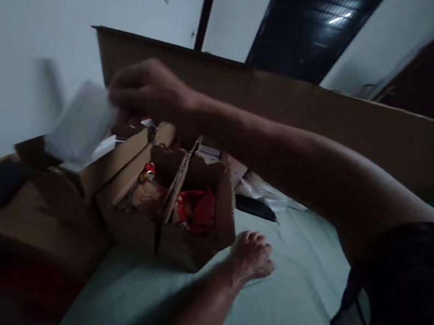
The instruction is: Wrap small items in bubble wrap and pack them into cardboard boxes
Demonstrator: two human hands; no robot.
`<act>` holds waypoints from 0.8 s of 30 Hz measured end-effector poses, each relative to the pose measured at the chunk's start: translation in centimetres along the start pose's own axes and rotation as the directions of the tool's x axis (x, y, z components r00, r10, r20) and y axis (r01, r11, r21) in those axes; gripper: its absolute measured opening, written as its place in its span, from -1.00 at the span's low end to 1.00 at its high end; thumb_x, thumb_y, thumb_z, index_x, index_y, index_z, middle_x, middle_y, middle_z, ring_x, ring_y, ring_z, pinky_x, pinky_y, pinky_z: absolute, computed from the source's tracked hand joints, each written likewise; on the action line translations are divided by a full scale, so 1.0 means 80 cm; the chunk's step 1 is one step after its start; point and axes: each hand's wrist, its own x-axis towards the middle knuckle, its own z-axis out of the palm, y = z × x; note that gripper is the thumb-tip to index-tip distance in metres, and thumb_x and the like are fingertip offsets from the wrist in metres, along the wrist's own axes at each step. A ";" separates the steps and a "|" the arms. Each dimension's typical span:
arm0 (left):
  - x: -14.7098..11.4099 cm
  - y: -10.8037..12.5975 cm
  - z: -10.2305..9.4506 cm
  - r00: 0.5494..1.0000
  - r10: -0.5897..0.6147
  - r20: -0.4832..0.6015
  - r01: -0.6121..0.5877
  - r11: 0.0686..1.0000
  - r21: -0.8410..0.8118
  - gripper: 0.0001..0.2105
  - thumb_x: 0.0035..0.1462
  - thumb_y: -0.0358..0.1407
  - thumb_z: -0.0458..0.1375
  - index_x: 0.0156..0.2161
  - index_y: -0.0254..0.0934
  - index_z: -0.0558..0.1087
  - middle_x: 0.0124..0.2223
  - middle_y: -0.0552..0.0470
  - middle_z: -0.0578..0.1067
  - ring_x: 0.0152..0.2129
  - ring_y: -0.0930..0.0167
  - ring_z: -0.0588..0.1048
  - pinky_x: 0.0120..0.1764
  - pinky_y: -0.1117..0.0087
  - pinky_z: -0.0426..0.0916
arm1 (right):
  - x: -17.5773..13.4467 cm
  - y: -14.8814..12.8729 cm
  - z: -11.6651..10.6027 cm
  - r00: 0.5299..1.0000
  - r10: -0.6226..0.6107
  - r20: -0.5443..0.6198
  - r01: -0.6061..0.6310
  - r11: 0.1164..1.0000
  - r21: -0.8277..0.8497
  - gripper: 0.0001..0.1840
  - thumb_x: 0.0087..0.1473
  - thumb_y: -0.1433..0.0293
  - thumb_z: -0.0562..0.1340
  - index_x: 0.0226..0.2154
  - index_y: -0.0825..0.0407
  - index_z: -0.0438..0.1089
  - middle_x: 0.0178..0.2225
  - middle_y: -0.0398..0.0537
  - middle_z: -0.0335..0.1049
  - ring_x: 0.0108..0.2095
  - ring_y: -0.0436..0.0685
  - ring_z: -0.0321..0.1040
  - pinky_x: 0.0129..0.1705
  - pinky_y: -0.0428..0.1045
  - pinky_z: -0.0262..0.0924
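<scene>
My right hand [148,88] reaches across from the right, above the far side of an open cardboard box [213,240]. Its fingers are closed on the edge of a translucent whitish plastic container [79,124], blurred by motion. The container is tilted over the box's left far flaps. Cardboard dividers [181,182] split the inside of the box. A red shiny packet [198,210] lies in the near right compartment, and a clear-wrapped brownish packet [147,193] with red on it sits left of that. My left hand is out of sight.
A bare foot [253,256] rests on the pale green sheet [296,265] beside the box. A black flat object [255,207] and crumpled white plastic [265,190] lie right of it. A long brown board [363,143] stands behind. Another cardboard box [44,224] stands left.
</scene>
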 end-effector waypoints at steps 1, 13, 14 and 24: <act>-0.001 0.001 0.000 1.000 -0.002 0.002 0.002 1.000 -0.015 -0.75 0.16 -0.18 0.15 -0.18 -0.30 0.54 -0.04 -0.13 0.54 0.04 0.22 0.44 0.10 0.18 0.31 | -0.030 0.002 -0.033 0.993 -0.002 -0.121 0.008 0.999 0.054 -0.81 0.25 0.42 0.19 -0.43 0.03 0.34 -0.51 -0.21 0.37 -0.51 -0.05 0.32 -0.39 -0.07 0.30; -0.007 0.012 0.003 0.994 -0.082 0.073 0.086 0.995 -0.046 -0.67 0.18 -0.19 0.20 0.02 -0.25 0.51 0.22 -0.14 0.45 0.24 0.21 0.31 0.32 0.12 0.14 | -0.458 0.169 -0.164 0.426 0.589 -0.686 -0.349 0.807 0.476 -0.69 -0.10 0.20 0.45 -0.47 0.04 0.39 -0.53 -0.15 0.39 -0.55 -0.06 0.32 -0.47 -0.11 0.29; -0.007 0.012 0.003 0.992 -0.091 0.086 0.095 0.994 -0.046 -0.66 0.18 -0.19 0.20 0.04 -0.25 0.50 0.23 -0.15 0.43 0.25 0.20 0.30 0.32 0.10 0.13 | -0.485 0.184 -0.157 0.398 0.616 -0.680 -0.366 0.786 0.498 -0.68 -0.09 0.18 0.44 -0.46 0.03 0.39 -0.53 -0.15 0.40 -0.56 -0.05 0.32 -0.48 -0.10 0.30; -0.009 0.014 0.001 0.982 -0.125 0.138 0.134 0.989 -0.062 -0.61 0.21 -0.24 0.19 0.13 -0.23 0.48 0.30 -0.13 0.38 0.29 0.21 0.27 0.35 0.10 0.08 | -0.619 0.263 -0.064 0.392 0.654 -0.647 -0.444 0.750 0.489 -0.76 -0.05 0.18 0.39 -0.50 -0.02 0.46 -0.61 -0.07 0.40 -0.59 0.00 0.25 -0.59 -0.03 0.05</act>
